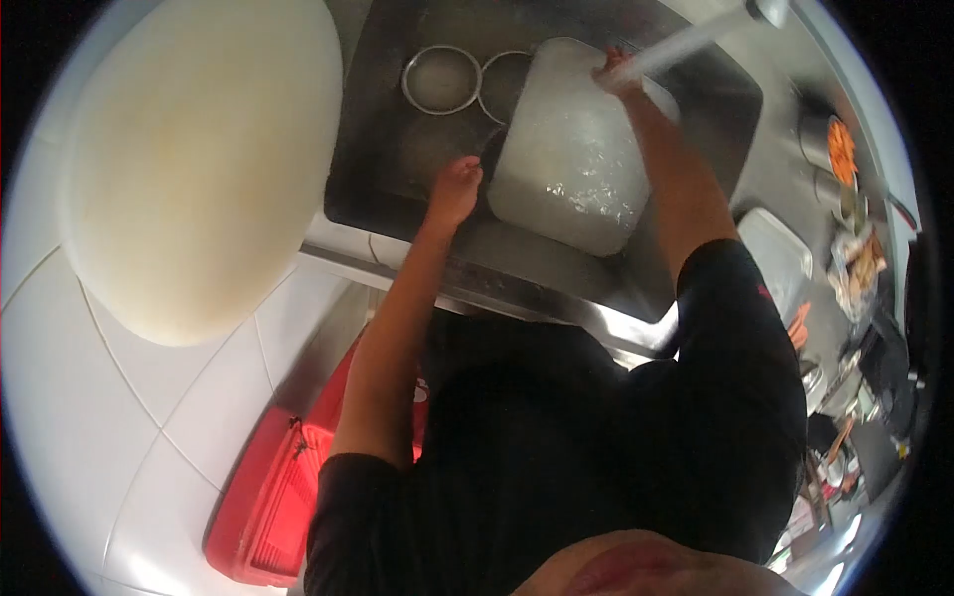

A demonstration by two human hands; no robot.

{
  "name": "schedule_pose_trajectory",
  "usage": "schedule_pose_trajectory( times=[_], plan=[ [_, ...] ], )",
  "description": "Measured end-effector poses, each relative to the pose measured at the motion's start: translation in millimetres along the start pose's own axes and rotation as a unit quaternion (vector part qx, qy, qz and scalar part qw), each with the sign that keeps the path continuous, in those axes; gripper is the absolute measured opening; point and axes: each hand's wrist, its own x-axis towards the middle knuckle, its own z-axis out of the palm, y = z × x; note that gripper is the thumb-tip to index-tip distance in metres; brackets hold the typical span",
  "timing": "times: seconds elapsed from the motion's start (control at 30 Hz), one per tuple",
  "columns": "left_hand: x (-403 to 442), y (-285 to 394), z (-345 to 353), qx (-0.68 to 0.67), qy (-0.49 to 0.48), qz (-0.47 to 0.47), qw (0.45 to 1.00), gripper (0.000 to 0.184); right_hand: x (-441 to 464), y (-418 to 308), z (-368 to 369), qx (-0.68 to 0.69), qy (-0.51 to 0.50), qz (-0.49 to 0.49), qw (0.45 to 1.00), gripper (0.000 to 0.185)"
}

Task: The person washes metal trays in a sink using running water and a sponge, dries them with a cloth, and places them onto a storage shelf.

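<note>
Inside a dark metal sink (pixel 397 204) lies a wet, whitish translucent tray or lid (pixel 571 149), with shiny water on its lower part. My right hand (pixel 618 74) is at the upper right of this piece, under the end of a pale faucet or water stream (pixel 686 45); whether it grips anything is unclear. My left hand (pixel 457 189) is closed, left of the translucent piece, with a small dark item at its fingertips that I cannot make out. Two round metal rings or pans, one at the left (pixel 441 79) and one partly covered (pixel 504 87), lie beyond my left hand.
A large off-white oval board (pixel 204 169) stands left of the sink. Red plastic crates (pixel 263 497) are below at the left. Along the right counter are a container of orange food (pixel 841 151), a clear tray (pixel 775 260), bags, and part of another person's hand (pixel 798 326).
</note>
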Motion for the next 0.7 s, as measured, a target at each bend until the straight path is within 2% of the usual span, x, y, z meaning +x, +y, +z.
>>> schedule_pose_trajectory(
  times=[0.07,0.17,0.27,0.33,0.4,0.43,0.5,0.53,0.6,0.63,0.7],
  plan=[
    [0.4,3.5,0.2,0.017,0.008,0.004,1.0,0.033,39.9,8.1,18.6,-0.015,-0.028,-0.052,0.998,0.069],
    [1.6,-5.6,2.9,0.017,0.013,0.017,1.0,0.034,58.2,9.5,35.3,-0.018,-0.118,-0.018,0.993,0.064],
    [2.3,2.3,4.8,-0.006,0.015,0.01,1.0,0.034,70.6,23.2,32.6,-0.01,-0.109,-0.035,0.993,0.059],
    [-1.9,10.0,2.3,-0.003,0.008,-0.009,1.0,0.034,96.3,32.1,39.9,-0.188,-0.062,-0.264,0.944,0.05],
    [-2.7,12.1,-0.7,-0.009,0.024,0.026,0.999,0.035,95.2,36.9,26.3,-0.21,-0.008,-0.369,0.905,0.041],
    [-3.2,13.7,-2.2,-0.011,0.031,0.044,0.998,0.035,69.3,22.3,-5.4,-0.149,0.019,-0.368,0.918,0.036],
    [7.4,1.6,-1.6,-0.021,0.061,0.104,0.992,0.038,-12.3,-26.6,-90.9,0.049,0.062,-0.238,0.968,0.022],
    [9.4,-0.6,-2.4,-0.025,0.077,0.133,0.988,0.04,-22.9,-35.9,-97.6,0.078,0.102,-0.254,0.959,0.02],
    [-3.0,43.7,-13.8,0.031,0.112,0.169,0.979,0.043,-36.7,-45.9,-105.1,0.133,0.184,-0.287,0.931,0.016],
    [-10.4,67.1,-21.2,0.06,0.13,0.185,0.972,0.044,-46.1,-55.4,-115.5,0.143,0.176,-0.301,0.926,0.017],
    [-2.8,90.0,-34.0,0.162,0.213,0.308,0.913,0.05,-71.6,-79.3,-137.3,0.164,0.158,-0.332,0.915,0.02]
  ],
)
